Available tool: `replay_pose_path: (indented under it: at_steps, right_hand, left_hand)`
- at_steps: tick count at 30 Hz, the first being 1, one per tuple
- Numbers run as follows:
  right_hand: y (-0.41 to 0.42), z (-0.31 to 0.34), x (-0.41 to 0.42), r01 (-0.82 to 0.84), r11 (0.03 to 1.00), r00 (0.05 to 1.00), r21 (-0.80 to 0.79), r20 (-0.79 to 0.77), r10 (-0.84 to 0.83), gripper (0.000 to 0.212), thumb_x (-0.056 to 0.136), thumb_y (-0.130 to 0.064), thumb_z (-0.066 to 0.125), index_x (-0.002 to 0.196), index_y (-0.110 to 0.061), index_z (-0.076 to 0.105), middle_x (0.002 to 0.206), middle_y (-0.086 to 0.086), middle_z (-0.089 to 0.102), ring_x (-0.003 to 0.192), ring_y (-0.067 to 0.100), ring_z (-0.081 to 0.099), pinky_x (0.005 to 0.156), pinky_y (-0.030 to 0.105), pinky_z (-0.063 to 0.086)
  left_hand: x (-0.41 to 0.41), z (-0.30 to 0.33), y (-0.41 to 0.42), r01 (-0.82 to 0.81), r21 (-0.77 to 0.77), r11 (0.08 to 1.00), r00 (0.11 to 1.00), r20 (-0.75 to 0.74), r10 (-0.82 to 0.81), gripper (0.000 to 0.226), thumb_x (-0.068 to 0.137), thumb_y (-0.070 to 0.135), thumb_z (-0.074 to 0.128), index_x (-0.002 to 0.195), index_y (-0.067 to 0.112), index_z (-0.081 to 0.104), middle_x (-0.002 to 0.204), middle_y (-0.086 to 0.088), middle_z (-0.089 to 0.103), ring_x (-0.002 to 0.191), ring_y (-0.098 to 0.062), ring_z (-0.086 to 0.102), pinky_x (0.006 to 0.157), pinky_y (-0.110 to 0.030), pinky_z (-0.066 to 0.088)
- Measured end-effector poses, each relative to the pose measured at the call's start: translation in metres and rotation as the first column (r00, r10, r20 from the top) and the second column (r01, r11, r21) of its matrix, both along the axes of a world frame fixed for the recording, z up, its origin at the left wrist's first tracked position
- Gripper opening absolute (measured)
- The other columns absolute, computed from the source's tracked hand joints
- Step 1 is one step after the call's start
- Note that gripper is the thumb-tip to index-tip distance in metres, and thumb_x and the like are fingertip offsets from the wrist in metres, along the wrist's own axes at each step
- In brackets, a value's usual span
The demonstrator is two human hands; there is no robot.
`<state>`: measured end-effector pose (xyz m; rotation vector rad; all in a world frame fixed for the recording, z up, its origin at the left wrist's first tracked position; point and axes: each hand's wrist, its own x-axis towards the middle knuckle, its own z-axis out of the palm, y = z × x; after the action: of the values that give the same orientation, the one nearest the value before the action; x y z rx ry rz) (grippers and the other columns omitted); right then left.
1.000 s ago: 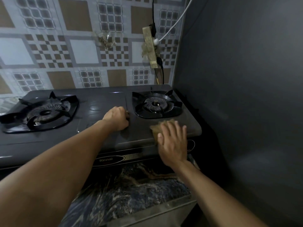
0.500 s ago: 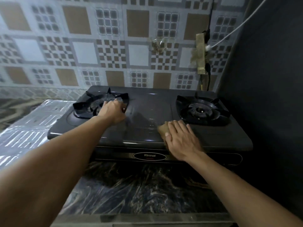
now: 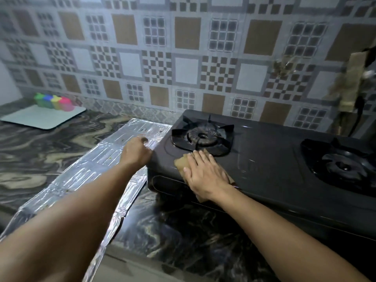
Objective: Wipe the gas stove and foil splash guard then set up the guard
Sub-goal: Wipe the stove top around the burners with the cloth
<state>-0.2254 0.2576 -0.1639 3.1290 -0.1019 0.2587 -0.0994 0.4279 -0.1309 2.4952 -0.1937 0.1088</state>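
Burner grate blocks ahead; stove top rightward open.

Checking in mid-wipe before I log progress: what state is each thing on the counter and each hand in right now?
Gas stove: both burners unlit, nothing on them.
Cloth: flat on the stove's front left corner, under the right hand.
Right hand: fingers straight, pressing the cloth.
Left hand: over the foil at the stove's left edge; grip unclear.
Foil splash guard: lying flat on the counter, speckled, not set up.
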Motion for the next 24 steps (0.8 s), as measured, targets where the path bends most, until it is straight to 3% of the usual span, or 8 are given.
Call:
replay_pose_path:
  at_steps: [3, 5, 6, 9, 14, 19, 24]
  right_hand:
    - [0.015, 0.000, 0.015, -0.008, 0.999, 0.999, -0.039, 0.032, 0.009, 0.065, 0.094, -0.042, 0.014, 0.145, -0.005, 0.031, 0.150, 0.017, 0.035, 0.139, 0.033, 0.028, 0.118, 0.044, 0.015]
    - [0.019, -0.003, 0.016, -0.014, 0.998, 0.999, -0.064, 0.029, 0.016, 0.072, 0.092, -0.043, 0.006, 0.146, -0.003, 0.030, 0.152, 0.019, 0.033, 0.141, 0.033, 0.027, 0.119, 0.044, 0.014]
    - [0.019, -0.005, 0.015, -0.029, 0.997, 0.999, -0.071, 0.019, 0.030, 0.075, 0.091, -0.044, 0.003, 0.147, -0.002, 0.030, 0.153, 0.020, 0.032, 0.143, 0.033, 0.026, 0.120, 0.044, 0.014]
    - [0.020, -0.006, 0.019, -0.052, 0.996, 0.998, -0.074, 0.013, 0.053, 0.077, 0.089, -0.045, 0.001, 0.147, -0.002, 0.030, 0.152, 0.021, 0.033, 0.143, 0.032, 0.028, 0.120, 0.044, 0.016]
    - [0.019, -0.006, 0.025, -0.083, 0.993, 0.997, -0.078, -0.004, 0.083, 0.077, 0.090, -0.046, 0.002, 0.148, -0.002, 0.027, 0.153, 0.022, 0.029, 0.144, 0.033, 0.025, 0.120, 0.043, 0.016]
    - [0.016, -0.005, 0.027, -0.130, 0.989, 0.990, -0.068, -0.064, 0.125, 0.079, 0.089, -0.048, -0.003, 0.152, -0.003, 0.012, 0.160, 0.018, 0.013, 0.149, 0.028, 0.007, 0.122, 0.040, 0.005]
    - [0.030, -0.001, 0.039, -0.146, 0.988, 0.984, -0.058, -0.110, 0.139, 0.074, 0.093, -0.047, -0.001, 0.153, -0.004, 0.007, 0.161, 0.016, 0.007, 0.149, 0.026, 0.002, 0.122, 0.037, 0.000]
  left_hand:
    - [0.013, -0.012, 0.031, -0.068, -0.204, 0.977, 0.945, -0.327, -0.002, 0.022, 0.083, 0.003, 0.049, 0.093, -0.001, 0.068, 0.098, -0.020, 0.068, 0.096, -0.036, 0.065, 0.075, -0.037, 0.049]
    - [0.011, -0.020, 0.044, -0.081, -0.381, 0.921, 0.815, -0.558, -0.159, 0.020, 0.087, 0.008, 0.048, 0.094, 0.004, 0.067, 0.093, -0.011, 0.070, 0.084, -0.027, 0.066, 0.068, -0.032, 0.046]
    - [0.009, -0.026, 0.046, -0.083, -0.432, 0.898, 0.767, -0.603, -0.220, 0.022, 0.087, 0.008, 0.046, 0.095, 0.006, 0.067, 0.094, -0.008, 0.071, 0.084, -0.025, 0.066, 0.068, -0.030, 0.046]
    - [0.011, -0.040, 0.053, -0.086, -0.515, 0.853, 0.753, -0.594, -0.283, 0.026, 0.085, 0.006, 0.047, 0.098, 0.004, 0.069, 0.101, -0.007, 0.072, 0.090, -0.023, 0.067, 0.071, -0.031, 0.047]
    - [0.019, -0.055, 0.062, -0.044, -0.557, 0.829, 0.696, -0.612, -0.374, 0.037, 0.086, 0.006, 0.045, 0.114, 0.005, 0.070, 0.114, -0.003, 0.072, 0.108, -0.017, 0.065, 0.097, -0.042, 0.044]
    - [0.023, -0.064, 0.062, -0.100, -0.632, 0.769, 0.687, -0.603, -0.407, 0.018, 0.088, 0.008, 0.058, 0.095, 0.006, 0.075, 0.109, -0.007, 0.074, 0.101, -0.020, 0.070, 0.101, -0.050, 0.046]
    - [0.026, -0.062, 0.063, -0.075, -0.642, 0.763, 0.666, -0.602, -0.441, 0.020, 0.090, 0.007, 0.056, 0.083, 0.008, 0.075, 0.095, -0.003, 0.077, 0.097, -0.018, 0.070, 0.101, -0.052, 0.046]
